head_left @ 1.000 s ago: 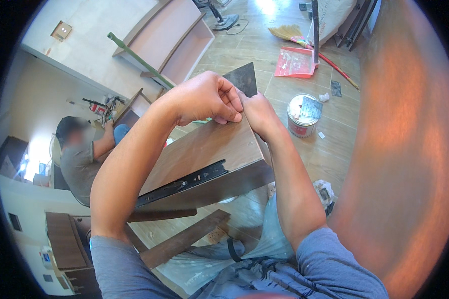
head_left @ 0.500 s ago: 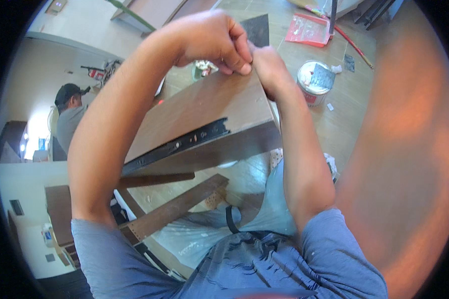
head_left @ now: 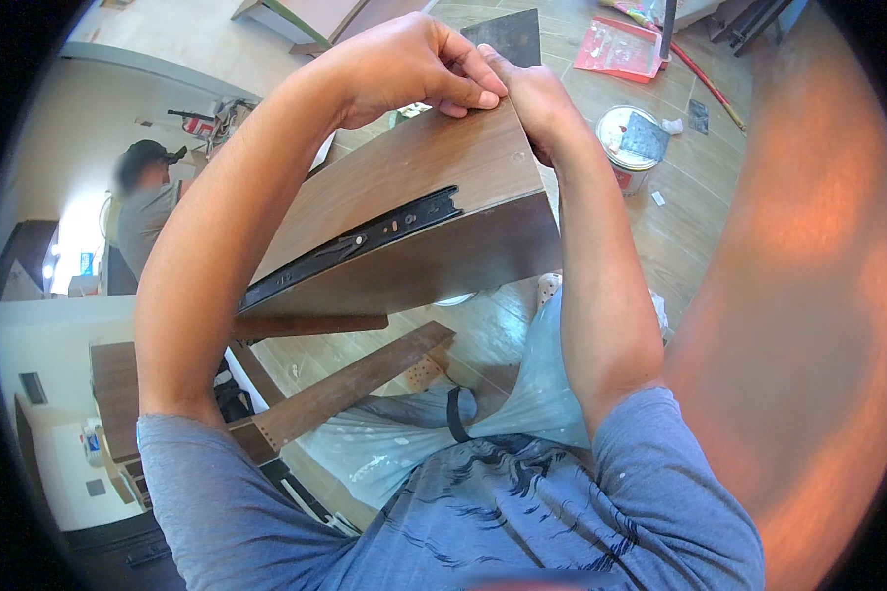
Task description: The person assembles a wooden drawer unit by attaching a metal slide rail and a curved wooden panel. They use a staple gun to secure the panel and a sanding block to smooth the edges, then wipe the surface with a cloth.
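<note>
Nearest the wearer, below the brown wooden panel point(head_left: 414, 197), a plank with a row of drilled holes point(head_left: 345, 389) lies on the tiled floor point(head_left: 690, 227) beside a crumpled clear plastic sheet point(head_left: 404, 443). The panel itself stands tilted in front of the person's chest, its broad wood-grain face turned up and a black metal drawer slide point(head_left: 355, 241) running along that face just above its lower edge. Beneath that edge there is open floor; to the right of the panel a broad brown surface fills the view, blurred.

At the panel's far top edge both hands meet. The left hand point(head_left: 404, 64) is curled, its fingertips point(head_left: 478, 94) pinched onto the edge; the grip is closed, though what thin thing it pinches there cannot be told. The right hand point(head_left: 532, 98) is wrapped over the panel's top right corner, closed on the panel.

Right of the panel's corner a round white tin point(head_left: 626, 148) stands on the floor with a grey scraper blade point(head_left: 646, 138) lying across its top. Beyond the panel lies a flat red plastic packet point(head_left: 616, 49), rectangular. Left of the panel, farther off, another person point(head_left: 148, 197) sits turned away.
</note>
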{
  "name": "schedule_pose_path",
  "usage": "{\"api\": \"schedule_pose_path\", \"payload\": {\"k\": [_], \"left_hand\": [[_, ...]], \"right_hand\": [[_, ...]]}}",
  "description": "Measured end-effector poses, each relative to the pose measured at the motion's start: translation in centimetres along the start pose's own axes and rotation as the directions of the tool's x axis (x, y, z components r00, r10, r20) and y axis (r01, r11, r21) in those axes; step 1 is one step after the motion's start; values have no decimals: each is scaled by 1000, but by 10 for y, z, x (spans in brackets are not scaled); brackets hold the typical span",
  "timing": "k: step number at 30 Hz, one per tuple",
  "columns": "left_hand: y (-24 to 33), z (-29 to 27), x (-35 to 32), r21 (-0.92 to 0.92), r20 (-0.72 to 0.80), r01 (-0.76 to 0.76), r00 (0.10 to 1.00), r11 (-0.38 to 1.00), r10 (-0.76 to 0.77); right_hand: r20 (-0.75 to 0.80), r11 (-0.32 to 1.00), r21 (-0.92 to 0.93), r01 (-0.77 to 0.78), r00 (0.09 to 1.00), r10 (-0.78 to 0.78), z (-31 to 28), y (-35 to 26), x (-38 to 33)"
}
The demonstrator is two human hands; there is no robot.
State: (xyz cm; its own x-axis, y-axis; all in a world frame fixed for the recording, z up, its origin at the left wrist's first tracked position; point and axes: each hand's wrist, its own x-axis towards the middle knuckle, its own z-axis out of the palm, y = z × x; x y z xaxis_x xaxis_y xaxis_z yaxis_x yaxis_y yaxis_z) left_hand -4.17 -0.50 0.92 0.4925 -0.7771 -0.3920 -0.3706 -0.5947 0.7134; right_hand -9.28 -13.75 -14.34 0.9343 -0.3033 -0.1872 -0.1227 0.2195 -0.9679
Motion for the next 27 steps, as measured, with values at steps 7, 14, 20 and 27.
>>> {"api": "schedule_pose_path", "payload": {"k": [7, 14, 20, 27], "left_hand": [[-10, -1, -1, -60, -3, -17, 1000, 998, 17], [-12, 0, 5, 2, -57, 38, 998, 999, -37], [-22, 9, -8, 177, -196, 25, 981, 984, 10], [-61, 12, 11, -20, -84, -48, 995, 999, 47]], "right_hand": [[15, 1000, 19, -18, 1000, 18, -2, 1, -2], [-161, 945, -304, 125, 970, -180, -9, -21, -16], [-325, 963, -190, 190, 914, -245, -108, -13, -68], [-570, 912, -66, -404, 766, 297, -222, 224, -178]]}}
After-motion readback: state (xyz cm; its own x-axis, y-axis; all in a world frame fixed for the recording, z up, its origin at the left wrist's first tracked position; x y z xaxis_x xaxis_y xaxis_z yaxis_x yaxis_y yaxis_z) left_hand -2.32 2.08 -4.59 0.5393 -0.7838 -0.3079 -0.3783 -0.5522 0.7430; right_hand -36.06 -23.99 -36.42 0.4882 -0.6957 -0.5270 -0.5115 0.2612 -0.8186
